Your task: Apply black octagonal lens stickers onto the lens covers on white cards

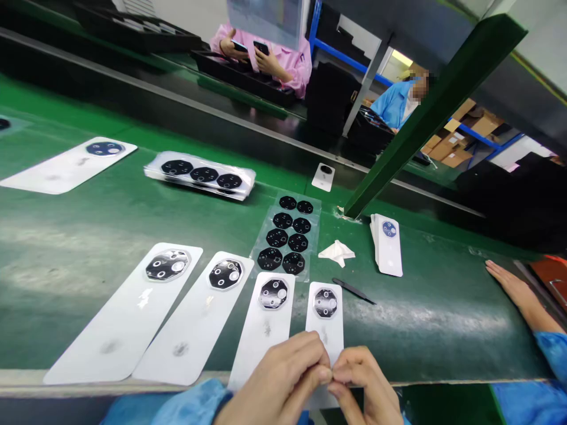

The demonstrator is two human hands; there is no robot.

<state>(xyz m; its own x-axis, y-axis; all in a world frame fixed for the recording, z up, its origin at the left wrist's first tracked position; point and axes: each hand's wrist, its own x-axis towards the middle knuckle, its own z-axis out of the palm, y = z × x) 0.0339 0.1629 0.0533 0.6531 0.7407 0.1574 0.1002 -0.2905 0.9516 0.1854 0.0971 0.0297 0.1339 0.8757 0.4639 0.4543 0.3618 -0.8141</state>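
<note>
My left hand (287, 378) and my right hand (365, 381) meet at the table's front edge, fingertips pinched together over the lower part of a white phone-shaped panel (326, 321). What they pinch is too small to make out. That panel has a black octagonal camera piece (325, 303) at its top. Three similar panels lie to the left: one (266, 324) partly beneath my left hand, another (199, 324), and a larger one (128, 319). Behind them is a clear sheet (290, 236) bearing several black octagonal pieces. Dark tweezers (354, 291) lie to the right.
A crumpled white wipe (337, 252) and stacked white panels (387, 245) lie behind the tweezers. Stacked sheets (199, 174) are at back left. A green post (434, 118) rises from the table. Another person's hand (516, 289) rests on the right. Two people are beyond the table.
</note>
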